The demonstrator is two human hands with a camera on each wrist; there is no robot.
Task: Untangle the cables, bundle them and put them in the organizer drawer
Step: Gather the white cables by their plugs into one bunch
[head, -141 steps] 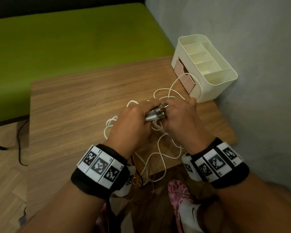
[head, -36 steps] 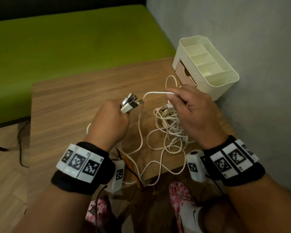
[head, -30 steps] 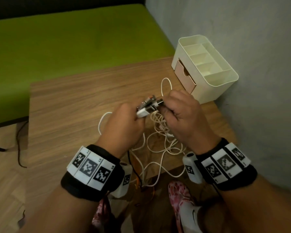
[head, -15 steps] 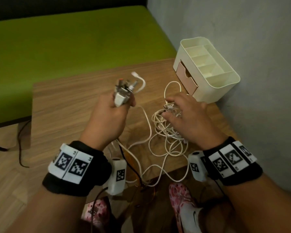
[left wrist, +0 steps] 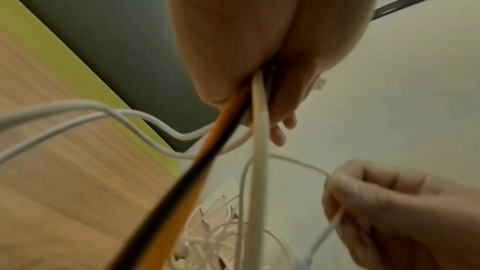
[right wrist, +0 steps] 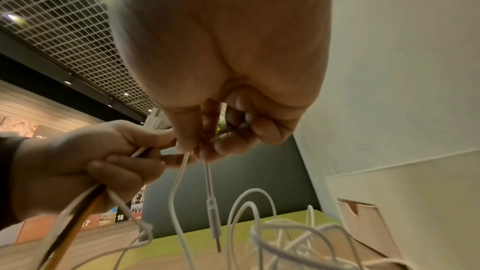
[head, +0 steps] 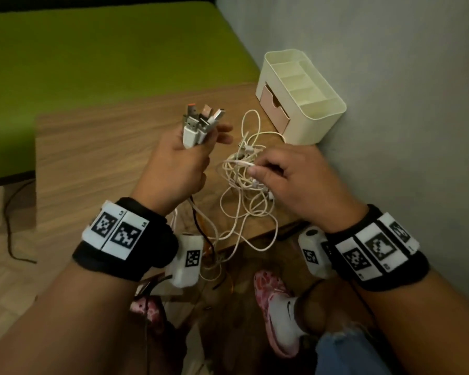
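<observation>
My left hand (head: pixel 182 161) is raised over the wooden table (head: pixel 92 158) and grips a bunch of USB plugs (head: pixel 201 123), their ends pointing up. White cables plus a black and orange cable (left wrist: pixel 197 163) hang down from this fist. My right hand (head: pixel 287 174) pinches a thin white cable (right wrist: pixel 182 174) above the tangled white cable pile (head: pixel 244 190); a small connector (right wrist: pixel 214 215) dangles under its fingers. The cream organizer (head: pixel 303 96) stands at the table's far right corner, its pink drawer (head: pixel 275 108) slightly pulled out.
A grey wall (head: pixel 390 104) runs close along the table's right side. A green couch (head: pixel 92 50) lies behind the table. Some cable loops hang over the table's near edge (head: pixel 255 239). My feet in pink shoes (head: pixel 276 307) are below.
My left hand has lifted the bunch of plugs up and leftward. My right hand dropped to the cable pile and picked up a thin white cable there.
</observation>
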